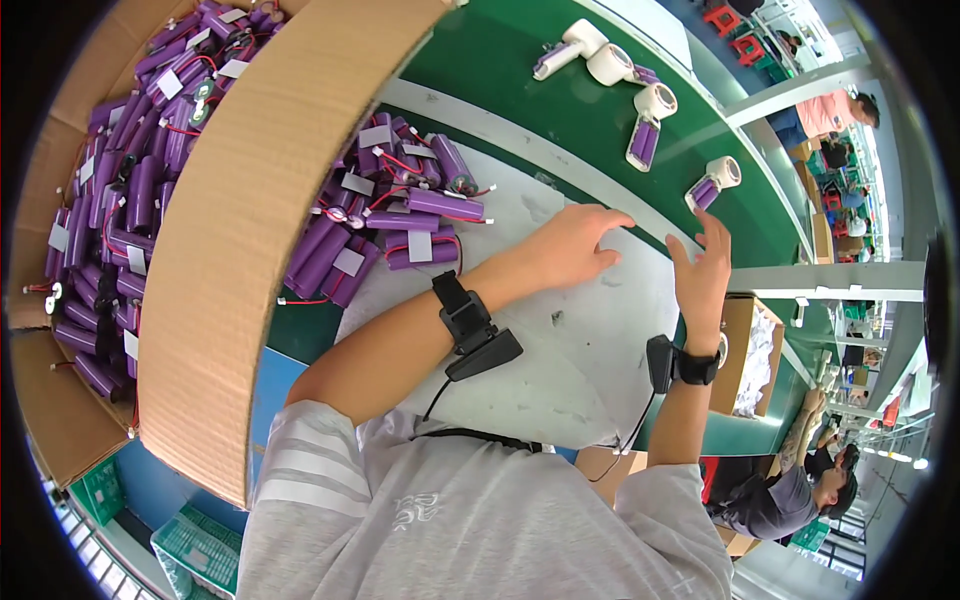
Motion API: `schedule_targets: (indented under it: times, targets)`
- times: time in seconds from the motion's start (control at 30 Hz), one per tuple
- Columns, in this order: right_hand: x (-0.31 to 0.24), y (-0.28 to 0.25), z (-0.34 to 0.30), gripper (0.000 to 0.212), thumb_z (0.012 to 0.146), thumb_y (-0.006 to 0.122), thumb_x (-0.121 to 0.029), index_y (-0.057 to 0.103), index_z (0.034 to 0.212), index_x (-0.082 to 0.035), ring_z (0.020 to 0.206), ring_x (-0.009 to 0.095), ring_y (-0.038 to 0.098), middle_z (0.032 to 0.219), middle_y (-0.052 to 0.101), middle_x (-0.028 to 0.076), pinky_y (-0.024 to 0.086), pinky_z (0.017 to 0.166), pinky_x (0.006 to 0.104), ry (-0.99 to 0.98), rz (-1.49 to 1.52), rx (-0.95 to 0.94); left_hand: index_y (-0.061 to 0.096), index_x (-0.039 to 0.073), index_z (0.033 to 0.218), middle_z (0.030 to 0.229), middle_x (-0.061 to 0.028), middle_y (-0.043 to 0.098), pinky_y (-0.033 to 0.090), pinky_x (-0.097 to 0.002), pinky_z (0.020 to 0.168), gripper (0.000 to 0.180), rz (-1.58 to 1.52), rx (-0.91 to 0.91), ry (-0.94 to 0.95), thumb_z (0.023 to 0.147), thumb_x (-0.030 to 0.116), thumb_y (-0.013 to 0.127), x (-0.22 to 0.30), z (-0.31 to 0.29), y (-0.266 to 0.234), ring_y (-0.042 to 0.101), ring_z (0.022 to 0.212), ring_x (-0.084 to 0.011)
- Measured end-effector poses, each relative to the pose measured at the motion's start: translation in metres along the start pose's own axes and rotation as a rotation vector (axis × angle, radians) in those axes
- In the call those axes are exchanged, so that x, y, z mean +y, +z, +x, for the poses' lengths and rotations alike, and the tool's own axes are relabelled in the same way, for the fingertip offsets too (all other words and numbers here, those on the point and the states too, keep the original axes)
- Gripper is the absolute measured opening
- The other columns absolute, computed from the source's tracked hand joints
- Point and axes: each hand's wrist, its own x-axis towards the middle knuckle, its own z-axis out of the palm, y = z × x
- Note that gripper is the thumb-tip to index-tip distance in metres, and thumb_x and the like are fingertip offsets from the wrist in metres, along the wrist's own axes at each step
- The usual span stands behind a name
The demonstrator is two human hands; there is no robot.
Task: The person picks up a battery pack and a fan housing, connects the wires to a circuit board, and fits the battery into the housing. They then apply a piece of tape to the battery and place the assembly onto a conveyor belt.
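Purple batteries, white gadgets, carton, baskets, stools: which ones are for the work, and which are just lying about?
Probably for the work:
purple batteries, in a pile
white gadgets, one close to the right hand
carton, full of batteries

Probably just lying about:
green baskets
red stools, far off

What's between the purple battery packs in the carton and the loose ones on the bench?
A brown cardboard flap, between the boxed packs and the loose packs; head view.
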Motion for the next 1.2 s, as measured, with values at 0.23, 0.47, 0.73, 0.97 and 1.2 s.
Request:
schedule_targets:
  times: [0.23, 0.47, 0.73, 0.97, 1.2]
  targets:
    - [0.106, -0.033, -0.029, 0.058, 0.079, 0.071, -0.022, 0.051, 0.13, -0.002, 0.113, 0.039, 0.055, 0.121, 0.057, 0.025, 0.044, 0.094, 0.0412, 0.409, -0.318, -0.168, 0.061, 0.003, 0.115, 0.099, -0.0161, 0.063, 0.051, -0.0356, 0.069, 0.037, 0.067, -0.042, 0.036, 0.079, 0.01, 0.066, -0.003, -0.002, 0.005, 0.064, 0.073, -0.0236]
    - [0.07, -0.036, -0.035, 0.059, 0.074, 0.071, -0.022, 0.054, 0.126, -0.001, 0.105, 0.038, 0.06, 0.113, 0.062, 0.026, 0.046, 0.092, 0.0386, 0.508, -0.165, -0.441, 0.064, 0.004, 0.108, 0.096, -0.0152, 0.064, 0.05, -0.0377, 0.073, 0.03, 0.106, -0.054, 0.061, 0.08, 0.013, 0.065, -0.005, -0.003, 0.004, 0.063, 0.078, -0.027]
    - [-0.017, -0.058, -0.039, 0.047, 0.069, 0.064, 0.003, 0.063, 0.115, -0.004, 0.111, 0.034, 0.057, 0.111, 0.065, 0.017, 0.047, 0.09, 0.0377, -0.29, -0.07, -0.096, 0.066, 0.004, 0.103, 0.087, -0.0124, 0.067, 0.05, -0.0338, 0.067, 0.026, -0.154, -0.018, -0.099, 0.088, 0.024, 0.062, -0.001, 0.007, 0.004, 0.066, 0.077, -0.0198]
    - [-0.049, -0.02, -0.071, 0.035, 0.074, 0.058, 0.009, 0.066, 0.105, -0.005, 0.116, 0.033, 0.056, 0.106, 0.065, 0.014, 0.049, 0.086, 0.0339, -0.499, 0.169, -0.357, 0.066, 0.007, 0.1, 0.082, -0.0083, 0.067, 0.049, -0.0347, 0.066, 0.031, -0.065, -0.133, -0.04, 0.086, 0.034, 0.064, 0.001, 0.004, 0.0, 0.066, 0.076, -0.0212]
    - [-0.096, -0.061, -0.023, 0.029, 0.08, 0.062, 0.002, 0.064, 0.108, -0.002, 0.097, 0.027, 0.063, 0.107, 0.064, 0.013, 0.048, 0.082, 0.0307, -0.233, 0.427, -0.619, 0.063, 0.009, 0.095, 0.084, -0.0099, 0.065, 0.048, -0.0388, 0.074, 0.031, 0.188, -0.289, 0.052, 0.077, 0.033, 0.068, 0.001, -0.002, -0.005, 0.064, 0.082, -0.0297]
